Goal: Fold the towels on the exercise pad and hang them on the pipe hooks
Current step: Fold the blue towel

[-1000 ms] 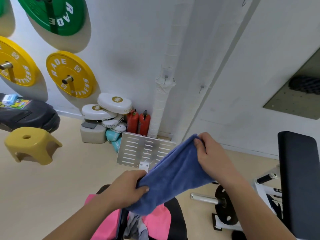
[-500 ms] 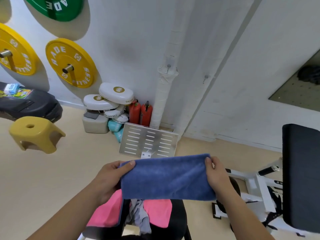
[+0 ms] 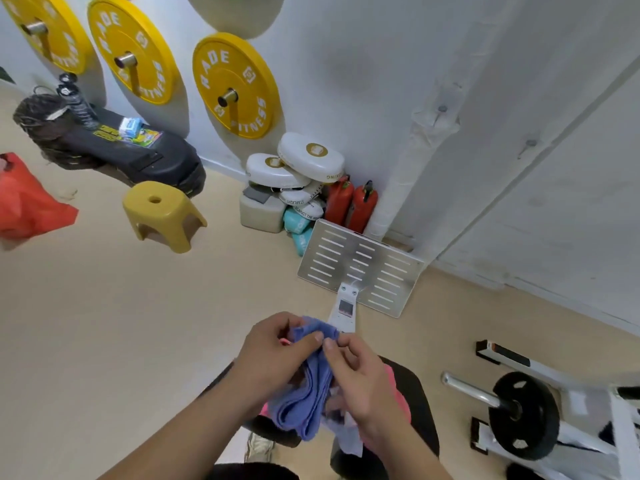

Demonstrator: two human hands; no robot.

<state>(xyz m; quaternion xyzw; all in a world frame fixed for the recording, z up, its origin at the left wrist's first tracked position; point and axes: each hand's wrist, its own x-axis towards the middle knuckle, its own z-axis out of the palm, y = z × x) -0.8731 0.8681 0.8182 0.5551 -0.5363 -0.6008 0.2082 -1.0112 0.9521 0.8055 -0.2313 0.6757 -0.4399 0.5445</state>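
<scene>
My left hand (image 3: 273, 355) and right hand (image 3: 363, 379) pinch the half-folded blue towel (image 3: 308, 403) near me; the pink towel (image 3: 398, 386) waits on the pad (image 3: 417, 386), and nothing hangs on the far pipe (image 3: 405, 168) yet.

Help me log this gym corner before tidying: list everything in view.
exercise pad: 1, black, bottom centre
pink towel: 1, pink, on exercise pad
blue towel: 1, blue, bunched above pad
pipe: 1, white-wrapped, wall corner
weight plates: 3, yellow, wall pegs
stool: 1, yellow, floor
boxing pads: several, white, stacked by wall
fire extinguishers: 2, red, beside pipe
slotted plate: 1, silver, before pipe
bag: 1, red, left edge
case: 1, black, left wall
barbell plate: 1, black, on bar, right
left grip: 1, bare, pinching blue towel
right grip: 1, bare, pinching blue towel
</scene>
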